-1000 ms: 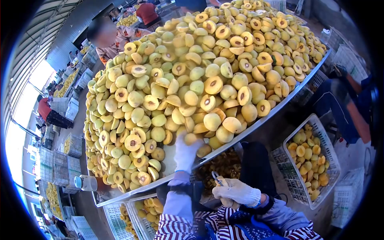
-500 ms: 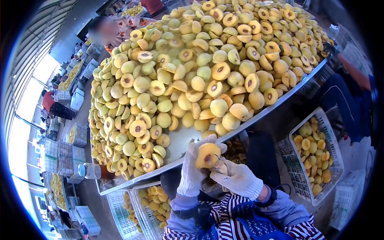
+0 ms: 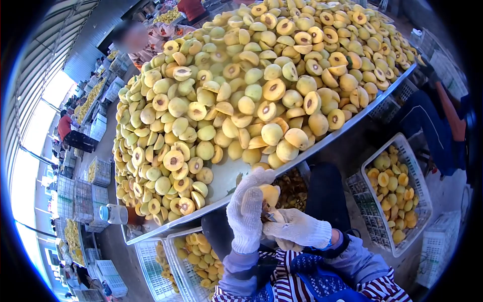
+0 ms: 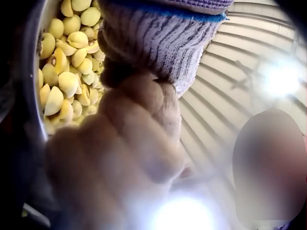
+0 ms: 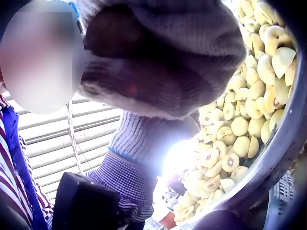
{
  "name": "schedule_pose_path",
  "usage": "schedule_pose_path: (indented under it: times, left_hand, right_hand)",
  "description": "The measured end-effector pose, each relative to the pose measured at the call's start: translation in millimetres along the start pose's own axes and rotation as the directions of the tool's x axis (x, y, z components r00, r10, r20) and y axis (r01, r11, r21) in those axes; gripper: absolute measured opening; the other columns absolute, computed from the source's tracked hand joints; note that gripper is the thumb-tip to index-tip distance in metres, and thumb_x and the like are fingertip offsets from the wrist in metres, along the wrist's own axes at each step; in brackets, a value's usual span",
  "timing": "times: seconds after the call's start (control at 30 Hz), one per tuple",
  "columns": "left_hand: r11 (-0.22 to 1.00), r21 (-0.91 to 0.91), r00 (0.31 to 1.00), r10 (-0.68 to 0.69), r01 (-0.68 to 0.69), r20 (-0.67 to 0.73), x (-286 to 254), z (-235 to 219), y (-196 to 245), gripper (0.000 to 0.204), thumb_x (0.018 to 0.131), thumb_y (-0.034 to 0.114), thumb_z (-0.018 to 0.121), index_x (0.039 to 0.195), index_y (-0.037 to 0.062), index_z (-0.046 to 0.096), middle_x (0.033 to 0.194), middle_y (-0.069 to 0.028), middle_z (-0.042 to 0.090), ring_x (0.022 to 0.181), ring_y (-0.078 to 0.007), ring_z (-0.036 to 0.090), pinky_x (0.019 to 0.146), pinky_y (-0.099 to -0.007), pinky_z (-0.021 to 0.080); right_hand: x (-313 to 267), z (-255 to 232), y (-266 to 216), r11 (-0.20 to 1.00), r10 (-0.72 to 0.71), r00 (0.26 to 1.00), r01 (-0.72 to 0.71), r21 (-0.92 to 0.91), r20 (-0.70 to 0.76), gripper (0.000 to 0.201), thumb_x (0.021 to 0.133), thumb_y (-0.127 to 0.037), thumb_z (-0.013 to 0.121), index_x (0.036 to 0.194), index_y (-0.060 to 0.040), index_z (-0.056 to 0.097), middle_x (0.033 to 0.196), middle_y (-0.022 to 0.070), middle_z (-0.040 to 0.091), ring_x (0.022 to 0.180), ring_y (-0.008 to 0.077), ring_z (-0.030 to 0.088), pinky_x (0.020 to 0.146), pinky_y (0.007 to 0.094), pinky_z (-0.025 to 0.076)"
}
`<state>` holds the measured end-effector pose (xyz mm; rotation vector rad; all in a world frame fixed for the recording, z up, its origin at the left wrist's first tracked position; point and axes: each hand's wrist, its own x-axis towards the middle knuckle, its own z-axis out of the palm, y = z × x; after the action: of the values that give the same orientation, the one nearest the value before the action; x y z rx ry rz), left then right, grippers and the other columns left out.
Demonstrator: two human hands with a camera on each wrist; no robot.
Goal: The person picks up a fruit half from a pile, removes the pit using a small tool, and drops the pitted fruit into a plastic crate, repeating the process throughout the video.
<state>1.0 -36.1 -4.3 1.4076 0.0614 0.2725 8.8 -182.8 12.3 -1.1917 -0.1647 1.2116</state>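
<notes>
In the head view, the gloved left hand [image 3: 245, 214] holds a yellow fruit half [image 3: 271, 194] upright in front of the body, its thumb across it. The gloved right hand [image 3: 299, 229] meets it from the right, fingers curled round a small tool [image 3: 274, 215] whose tip lies at the fruit's lower part, mostly hidden. The left wrist view shows the left hand [image 4: 120, 143] blurred, its fingers curled. In the right wrist view the right hand [image 5: 163, 62] looms dark above the left hand's cuff [image 5: 139, 136]; the fruit half cannot be made out there.
A metal-edged table [image 3: 221, 202] bears a large heap of halved fruit [image 3: 206, 133]. Crates of fruit stand at the right [image 3: 425, 229] and lower left [image 3: 173, 267]. A bottle [image 3: 116, 214] lies by the table's left corner. Other people work at the left, top and right.
The left hand came back from the heap to the right hand with a fruit half. Since half a second ago, the fruit has been turned, its cut face now less visible.
</notes>
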Motion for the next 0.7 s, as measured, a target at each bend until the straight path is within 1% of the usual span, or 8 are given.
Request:
schedule_pose_path:
  times: [0.1, 0.2, 0.33, 0.4, 0.53, 0.6, 0.67, 0.7]
  left_hand:
    - [0.952, 0.097, 0.920, -0.304, 0.289, 0.246, 7.1, -11.9, 19.1, 0.061, 0.097, 0.048, 0.056, 0.126, -0.0056, 0.057, 0.107, -0.0198, 0.070, 0.095, -0.0283, 0.070, 0.077, -0.0381, 0.061]
    - [0.989, 0.068, 0.947, -0.145, 0.130, 0.288, 2.1, -5.6, 18.0, 0.061, 0.097, 0.050, 0.055, 0.121, -0.0059, 0.060, 0.106, -0.0203, 0.070, 0.089, -0.0262, 0.070, 0.076, -0.0376, 0.061]
    - [0.731, -0.346, 0.807, -0.499, 0.588, 0.316, 6.3, -4.8, 23.1, 0.063, 0.099, 0.055, 0.048, 0.124, -0.0030, 0.059, 0.102, -0.0194, 0.070, 0.074, -0.0202, 0.069, 0.053, -0.0238, 0.053]
    - [0.818, -0.278, 0.860, -0.507, 0.503, 0.063, 10.4, -14.8, 11.6, 0.069, 0.099, 0.060, 0.044, 0.130, -0.0007, 0.053, 0.102, -0.0189, 0.070, 0.071, -0.0217, 0.070, 0.045, -0.0204, 0.046]
    - [0.963, 0.024, 0.889, -0.237, 0.267, -0.392, -8.9, -122.1, 9.1, 0.059, 0.096, 0.055, 0.054, 0.122, 0.0036, 0.061, 0.103, -0.0167, 0.069, 0.072, -0.0238, 0.070, 0.046, -0.0249, 0.052]
    - [0.569, 0.757, 0.913, 0.028, 0.321, -0.408, -21.1, -206.2, -11.2, 0.048, 0.092, 0.041, 0.065, 0.117, 0.0001, 0.065, 0.117, -0.0166, 0.066, 0.099, -0.0283, 0.067, 0.085, -0.0377, 0.055]
    - [-0.341, 0.939, 0.945, 0.320, 0.048, 0.068, -29.1, -201.2, -9.9, 0.034, 0.088, 0.020, 0.070, 0.116, 0.0013, 0.065, 0.122, -0.0185, 0.063, 0.119, -0.0321, 0.058, 0.101, -0.0433, 0.046]
    - [-0.074, 0.997, 0.939, 0.344, 0.004, 0.022, -19.2, -191.8, -14.8, 0.035, 0.086, 0.017, 0.071, 0.118, 0.0026, 0.065, 0.125, -0.0186, 0.062, 0.120, -0.0324, 0.058, 0.101, -0.0419, 0.045]
  right_hand:
    - [0.4, -6.9, 6.6, 0.994, 0.094, 0.988, -0.099, 0.038, 0.123, 0.031, 0.096, -0.041, 0.060, 0.095, -0.0099, 0.058, 0.060, -0.0032, 0.053, 0.043, 0.0056, 0.046, 0.038, 0.0207, 0.034]
    - [-1.5, -12.9, 18.1, 0.992, 0.054, 0.970, -0.079, 0.099, 0.239, 0.033, 0.096, -0.042, 0.061, 0.093, -0.0090, 0.058, 0.064, -0.0023, 0.055, 0.048, 0.0056, 0.050, 0.040, 0.0220, 0.035]
    - [5.8, 5.8, 39.9, 0.971, -0.233, 0.895, 0.198, 0.131, 0.380, 0.030, 0.097, -0.039, 0.060, 0.091, -0.0104, 0.056, 0.056, -0.0035, 0.048, 0.039, 0.0043, 0.040, 0.034, 0.0216, 0.026]
    - [-8.7, 1.8, 12.1, 0.990, 0.105, 0.863, -0.136, 0.028, 0.494, 0.027, 0.096, -0.037, 0.061, 0.092, -0.0104, 0.056, 0.057, -0.0037, 0.048, 0.040, 0.0035, 0.042, 0.034, 0.0211, 0.027]
    - [-5.5, -18.7, 21.3, 0.980, 0.141, 0.965, -0.167, 0.106, 0.221, 0.030, 0.093, -0.036, 0.065, 0.082, -0.0086, 0.059, 0.055, -0.0029, 0.049, 0.038, 0.0046, 0.042, 0.033, 0.0213, 0.028]
    - [2.4, -19.3, 30.6, 0.986, 0.081, 0.978, -0.107, 0.125, 0.192, 0.032, 0.093, -0.037, 0.066, 0.084, -0.0077, 0.059, 0.055, -0.0012, 0.052, 0.038, 0.0057, 0.043, 0.033, 0.0216, 0.029]
    - [12.5, -14.3, 31.7, 0.987, 0.059, 0.968, -0.094, 0.132, 0.245, 0.034, 0.093, -0.040, 0.065, 0.086, -0.0071, 0.058, 0.056, 0.0001, 0.053, 0.037, 0.0065, 0.045, 0.033, 0.0212, 0.030]
    - [13.9, -8.3, 21.6, 0.997, 0.040, 0.968, -0.055, 0.052, 0.248, 0.036, 0.094, -0.042, 0.063, 0.087, -0.0065, 0.058, 0.056, 0.0006, 0.054, 0.037, 0.0067, 0.045, 0.033, 0.0214, 0.030]
